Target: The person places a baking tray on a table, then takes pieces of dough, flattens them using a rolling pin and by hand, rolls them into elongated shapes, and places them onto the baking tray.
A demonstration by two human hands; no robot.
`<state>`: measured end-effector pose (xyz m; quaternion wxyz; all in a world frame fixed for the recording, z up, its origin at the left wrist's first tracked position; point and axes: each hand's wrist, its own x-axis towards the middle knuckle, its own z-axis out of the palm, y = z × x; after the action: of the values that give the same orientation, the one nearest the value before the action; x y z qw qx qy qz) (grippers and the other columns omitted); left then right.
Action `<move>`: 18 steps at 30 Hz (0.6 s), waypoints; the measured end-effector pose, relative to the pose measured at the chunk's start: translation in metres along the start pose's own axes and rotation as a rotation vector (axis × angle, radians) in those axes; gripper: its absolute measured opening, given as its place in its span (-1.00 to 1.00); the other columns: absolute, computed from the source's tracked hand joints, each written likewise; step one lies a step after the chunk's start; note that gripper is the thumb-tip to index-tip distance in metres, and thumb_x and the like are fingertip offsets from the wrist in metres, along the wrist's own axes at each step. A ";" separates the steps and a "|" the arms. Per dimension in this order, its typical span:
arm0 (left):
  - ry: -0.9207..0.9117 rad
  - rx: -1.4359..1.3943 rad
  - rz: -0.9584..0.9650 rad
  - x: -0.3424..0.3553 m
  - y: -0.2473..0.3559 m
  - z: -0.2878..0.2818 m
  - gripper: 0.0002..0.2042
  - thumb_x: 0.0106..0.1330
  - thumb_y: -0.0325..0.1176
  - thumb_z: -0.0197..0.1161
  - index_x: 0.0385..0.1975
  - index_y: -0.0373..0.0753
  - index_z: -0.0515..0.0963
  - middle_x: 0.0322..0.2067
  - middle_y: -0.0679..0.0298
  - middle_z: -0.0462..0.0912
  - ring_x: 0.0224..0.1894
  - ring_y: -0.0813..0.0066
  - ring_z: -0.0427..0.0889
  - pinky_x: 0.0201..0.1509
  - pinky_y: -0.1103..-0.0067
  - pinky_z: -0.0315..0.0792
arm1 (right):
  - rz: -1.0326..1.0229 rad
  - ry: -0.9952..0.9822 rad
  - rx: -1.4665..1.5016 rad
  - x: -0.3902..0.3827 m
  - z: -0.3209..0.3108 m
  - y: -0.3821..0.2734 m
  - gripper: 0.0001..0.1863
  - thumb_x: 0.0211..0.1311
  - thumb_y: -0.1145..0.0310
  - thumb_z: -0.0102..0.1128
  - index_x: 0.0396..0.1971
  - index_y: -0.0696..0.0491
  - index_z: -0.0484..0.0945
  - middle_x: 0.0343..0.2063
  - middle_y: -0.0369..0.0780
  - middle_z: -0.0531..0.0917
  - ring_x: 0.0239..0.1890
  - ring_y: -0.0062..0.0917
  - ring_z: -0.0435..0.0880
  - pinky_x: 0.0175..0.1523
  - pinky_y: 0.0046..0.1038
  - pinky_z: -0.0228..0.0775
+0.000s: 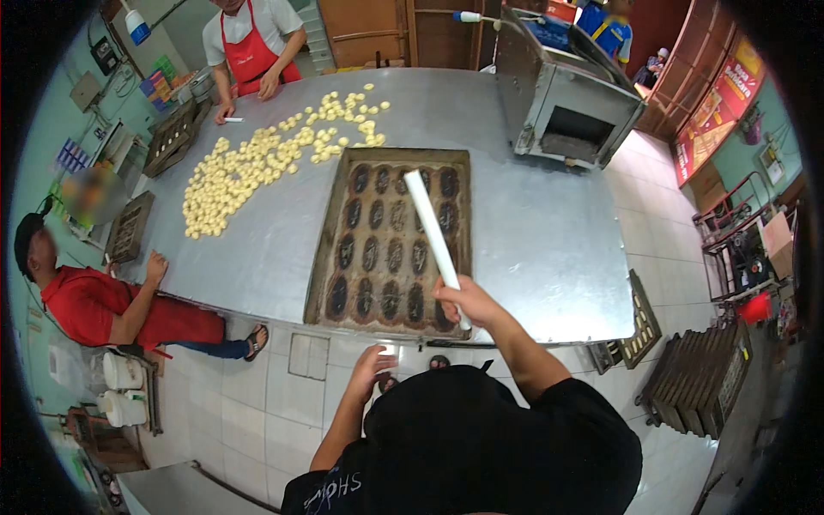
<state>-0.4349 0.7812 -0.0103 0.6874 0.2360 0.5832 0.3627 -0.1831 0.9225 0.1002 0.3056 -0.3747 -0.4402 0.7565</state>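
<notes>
My right hand [470,302] is wrapped round the lower end of a long white rod [433,219], smooth and straight like a pipe or a rolling pin. The rod slants up and left above a large brown baking tray [319,249], whose floor has rows of dark oval marks. This tray lies on the steel table [549,257] at its near edge. Holding nothing, my left hand [369,371] hangs just off the table's near edge, left of the tray's corner, with its fingers loosely apart.
Many pale yellow dough balls [225,190] spread across the table's left and far part. Beyond them stands a person in a red apron [251,53]; another person in red [112,305] sits at the left. A metal machine [562,94] occupies the far right corner. Stacked trays [697,378] stand on the floor, right.
</notes>
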 end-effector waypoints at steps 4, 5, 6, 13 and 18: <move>0.179 -0.221 0.005 0.004 -0.011 -0.014 -0.36 0.30 0.27 0.01 0.12 -0.18 0.34 -0.09 0.14 0.56 -0.05 0.27 0.53 0.11 0.24 0.32 | 0.055 0.001 -0.020 -0.008 -0.029 0.000 -0.81 0.27 0.32 0.16 -0.36 0.11 0.41 -0.74 -0.38 0.34 -0.76 -0.66 0.31 -0.62 -0.57 0.17; 0.176 -0.228 0.008 0.006 -0.010 -0.015 -0.36 0.30 0.27 0.01 0.12 -0.18 0.34 -0.09 0.14 0.56 -0.05 0.27 0.53 0.11 0.24 0.32 | 0.061 0.027 0.020 -0.009 -0.034 -0.001 -0.85 0.29 0.35 0.12 -0.37 0.09 0.40 -0.75 -0.38 0.33 -0.76 -0.65 0.30 -0.61 -0.56 0.16; 0.252 -0.283 0.032 0.007 -0.009 -0.016 -0.35 0.31 0.26 -0.01 0.11 -0.21 0.34 -0.11 0.14 0.57 -0.07 0.30 0.54 0.06 0.27 0.34 | 0.065 0.052 0.062 -0.010 -0.038 -0.003 -0.88 0.31 0.37 0.08 -0.39 0.07 0.39 -0.75 -0.38 0.31 -0.75 -0.64 0.30 -0.60 -0.55 0.14; 0.333 -0.280 0.213 0.027 0.011 -0.002 -0.45 0.38 0.22 -0.07 0.05 -0.17 0.33 -0.16 0.19 0.56 -0.15 0.37 0.56 -0.05 0.40 0.38 | 0.128 0.084 0.020 0.000 -0.050 -0.003 -0.84 0.33 0.33 0.09 -0.40 0.05 0.37 -0.73 -0.39 0.30 -0.74 -0.67 0.28 -0.59 -0.57 0.12; 0.373 -0.314 0.242 0.038 0.005 0.005 -0.58 0.43 0.01 0.03 0.02 -0.22 0.33 -0.20 0.18 0.57 -0.29 0.41 0.61 -0.18 0.48 0.45 | 0.154 0.093 -0.260 0.012 -0.049 0.003 -0.81 0.30 0.28 0.15 -0.37 0.06 0.39 -0.68 -0.39 0.35 -0.70 -0.70 0.29 -0.59 -0.57 0.14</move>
<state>-0.4292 0.8136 -0.0296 0.5479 0.1240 0.6039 0.5655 -0.1495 0.9524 0.0778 0.2157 -0.4782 -0.4900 0.6962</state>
